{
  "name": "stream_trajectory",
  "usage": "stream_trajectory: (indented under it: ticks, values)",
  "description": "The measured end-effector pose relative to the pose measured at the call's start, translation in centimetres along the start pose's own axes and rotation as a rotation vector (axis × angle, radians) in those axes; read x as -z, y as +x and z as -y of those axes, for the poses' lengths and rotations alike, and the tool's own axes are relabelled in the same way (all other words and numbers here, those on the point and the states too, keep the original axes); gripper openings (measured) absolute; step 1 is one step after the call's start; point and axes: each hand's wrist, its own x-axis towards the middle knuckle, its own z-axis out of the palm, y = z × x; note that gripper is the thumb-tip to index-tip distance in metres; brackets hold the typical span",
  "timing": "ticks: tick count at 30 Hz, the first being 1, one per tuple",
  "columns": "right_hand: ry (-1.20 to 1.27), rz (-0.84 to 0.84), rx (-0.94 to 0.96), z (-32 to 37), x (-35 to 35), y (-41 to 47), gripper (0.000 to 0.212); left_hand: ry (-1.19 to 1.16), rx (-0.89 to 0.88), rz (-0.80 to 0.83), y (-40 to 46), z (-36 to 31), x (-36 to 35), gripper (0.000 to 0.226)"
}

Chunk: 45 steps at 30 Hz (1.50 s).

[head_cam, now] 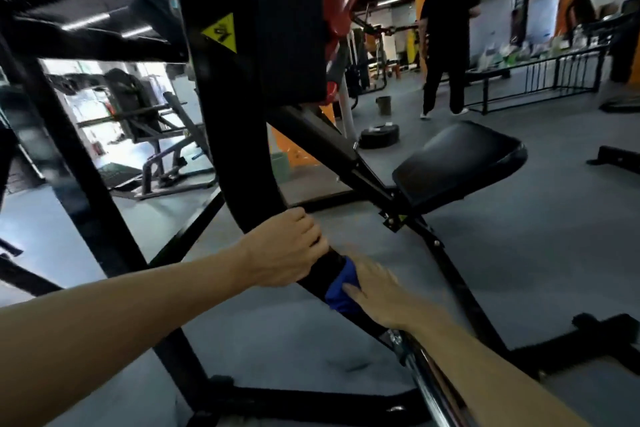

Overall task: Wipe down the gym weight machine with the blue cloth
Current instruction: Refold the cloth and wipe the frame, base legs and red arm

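Blue cloth (341, 291): wrapped against the black sloping bar (322, 263) of the weight machine (221, 114), pressed there under the right hand (377, 295), fingers straight and spread. Left hand (287, 250): grip curled round the same bar, just above the cloth. Black seat pad (457, 163): to the right, well apart.
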Motion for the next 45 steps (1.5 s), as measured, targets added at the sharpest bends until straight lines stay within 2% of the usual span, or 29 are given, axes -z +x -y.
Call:
stream_trajectory:
  ticks: [5, 9, 13, 16, 18, 19, 20, 22, 25, 27, 29, 33, 35, 37, 40, 42, 45]
  values:
    - [0.138, 0.168, -0.049, -9.5, -2.4, -2.4, 0.05, -0.082, 0.116, 0.226, 4.1, -5.6, -0.3, 0.064]
    - [0.233, 0.211, -0.091, -13.6, -4.1, -2.5, 0.055, -0.176, 0.131, 0.391, 8.8, -10.3, -0.6, 0.058]
    - [0.374, 0.224, -0.081, -17.5, -5.5, -3.9, 0.047, -0.255, 0.052, 0.545, 13.5, -14.2, -1.4, 0.054]
    - [0.419, 0.136, -0.074, -21.5, -7.4, -5.5, 0.042, -0.337, 0.021, 0.604, 16.7, -17.1, -2.0, 0.053]
    - [0.388, 0.087, -0.001, -23.3, -8.7, -6.1, 0.035, -0.36, 0.002, 0.615, 18.6, -18.9, -2.5, 0.05]
    - [0.343, 0.022, 0.07, -24.0, -9.5, -6.4, 0.028, -0.38, 0.018, 0.623, 19.4, -19.7, -2.8, 0.049]
    - [0.331, -0.114, 0.112, -24.7, -10.5, -6.8, 0.022, -0.401, 0.04, 0.638, 20.0, -20.4, -3.2, 0.049]
    - [0.505, -0.26, -0.001, -27.0, -11.8, -7.9, 0.036, -0.447, 0.06, 0.662, 21.1, -21.4, -4.4, 0.049]
    - [0.302, -0.237, -0.163, -28.9, -12.9, -9.3, 0.023, -0.604, 0.059, 0.695, 22.4, -22.4, -6.1, 0.047]
    - [0.3, -0.097, -0.242, -31.4, -14.1, -9.5, 0.043, -0.651, 0.021, 0.705, 23.4, -23.3, -6.8, 0.045]
    - [0.167, -0.055, -0.271, -34.7, -15.2, -10.1, 0.06, -0.623, -0.032, 0.735, 24.6, -24.4, -7.4, 0.047]
    - [-0.235, -0.045, -0.257, -40.7, -17.2, -11.1, 0.058, -0.568, -0.031, 0.753, 25.6, -25.8, -8.3, 0.053]
    - [-0.241, 0.002, -0.299, -40.5, -17.0, -10.1, 0.055, -0.558, -0.019, 0.751, 25.5, -26.0, -8.6, 0.054]
    - [-0.079, 0.068, -0.364, -38.7, -16.9, -8.9, 0.058, -0.556, -0.021, 0.767, 25.6, -26.3, -8.8, 0.057]
    - [0.041, -0.036, -0.376, -37.1, -17.2, -9.2, 0.064, -0.522, -0.096, 0.755, 26.7, -27.4, -9.6, 0.062]
    - [-0.049, -0.136, -0.357, -37.5, -18.0, -10.7, 0.067, -0.53, -0.157, 0.771, 28.0, -28.9, -10.6, 0.064]
    - [-0.271, -0.111, -0.317, -39.5, -18.5, -12.0, 0.08, -0.583, -0.212, 0.857, 30.5, -31.2, -12.1, 0.069]
